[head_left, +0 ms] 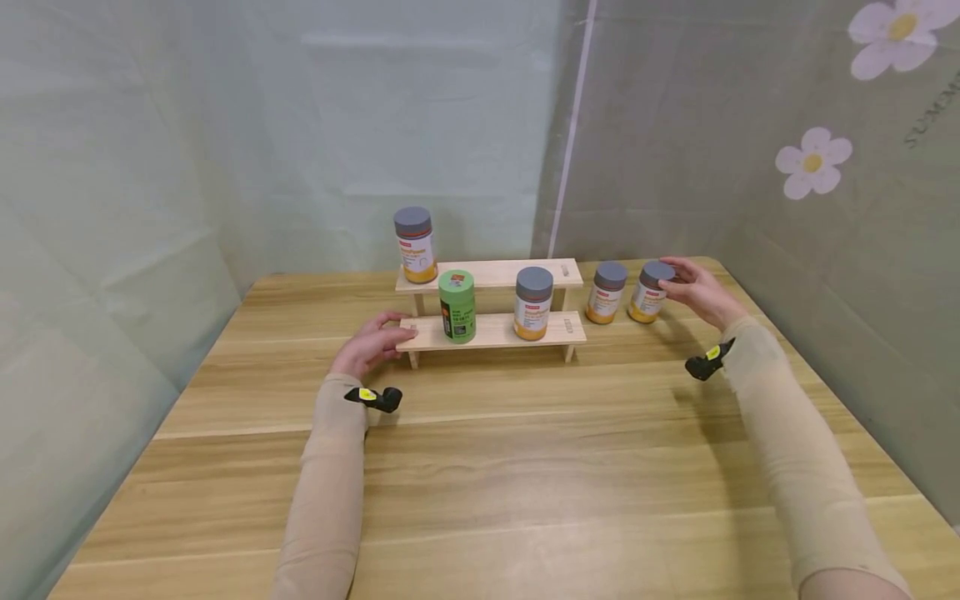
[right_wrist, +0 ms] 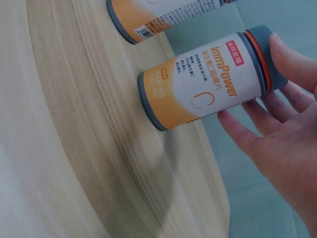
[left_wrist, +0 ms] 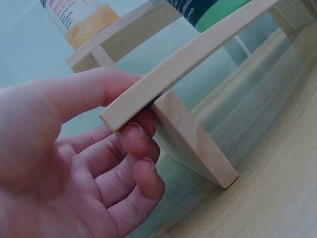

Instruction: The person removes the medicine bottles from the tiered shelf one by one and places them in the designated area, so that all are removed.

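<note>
My left hand (head_left: 371, 343) grips the left end of the lower wooden shelf (head_left: 491, 332), thumb on top and curled fingers underneath beside the shelf's leg (left_wrist: 198, 141). On that shelf stand a green-lidded jar (head_left: 459, 308) and a grey-lidded vitamin bottle (head_left: 532, 307). At the far right, my right hand (head_left: 697, 292) holds another grey-lidded vitamin bottle (right_wrist: 203, 82) near its top, thumb on the lid and fingers along the far side. This bottle is upright in the head view. A matching vitamin bottle (head_left: 606, 293) stands just left of it on the table.
The upper wooden shelf (head_left: 495, 273) sits behind the lower one, with a vitamin bottle (head_left: 416, 246) at its left end. All stand toward the back of a wood-grain table (head_left: 525, 467). Hanging cloth (head_left: 435, 108) encloses the back and sides.
</note>
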Tool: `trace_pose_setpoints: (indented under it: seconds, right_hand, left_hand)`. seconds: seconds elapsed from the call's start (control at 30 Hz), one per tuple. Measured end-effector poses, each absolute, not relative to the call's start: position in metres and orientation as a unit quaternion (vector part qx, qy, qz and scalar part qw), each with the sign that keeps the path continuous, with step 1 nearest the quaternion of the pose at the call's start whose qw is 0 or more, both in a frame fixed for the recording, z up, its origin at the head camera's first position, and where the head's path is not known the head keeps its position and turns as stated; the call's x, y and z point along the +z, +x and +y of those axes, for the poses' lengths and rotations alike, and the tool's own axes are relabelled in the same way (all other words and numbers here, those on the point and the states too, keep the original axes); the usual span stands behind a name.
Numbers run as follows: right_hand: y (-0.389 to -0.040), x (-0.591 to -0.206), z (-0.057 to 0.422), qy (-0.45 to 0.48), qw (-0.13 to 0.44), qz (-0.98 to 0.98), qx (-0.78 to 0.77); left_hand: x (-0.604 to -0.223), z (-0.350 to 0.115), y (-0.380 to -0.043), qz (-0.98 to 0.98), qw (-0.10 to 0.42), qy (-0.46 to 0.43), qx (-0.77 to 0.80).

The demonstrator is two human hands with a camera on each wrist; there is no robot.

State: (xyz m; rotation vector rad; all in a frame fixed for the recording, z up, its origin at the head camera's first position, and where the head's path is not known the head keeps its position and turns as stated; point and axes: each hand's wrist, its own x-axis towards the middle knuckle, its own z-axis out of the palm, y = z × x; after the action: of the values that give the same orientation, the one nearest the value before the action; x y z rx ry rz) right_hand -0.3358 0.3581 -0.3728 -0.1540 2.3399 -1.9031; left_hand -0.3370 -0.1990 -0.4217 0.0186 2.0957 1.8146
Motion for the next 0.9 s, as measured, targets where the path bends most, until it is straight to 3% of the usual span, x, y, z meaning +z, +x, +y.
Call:
trace_pose_setpoints:
  seconds: [0.3,0.9]
  right_hand:
    - [-0.337,-0.362,0.363,-0.048,0.081,0.81,-0.579]
    - [-0.329,-0.324,0.335,-0.051,-0.077,0.827,-0.555]
  left_hand:
    - [-0.421,-0.199,-0.335,0.741,0.183,0.009,0.646]
    - [-0.395,-0.192,-0.321,0.738,0.193,-0.011,0.646]
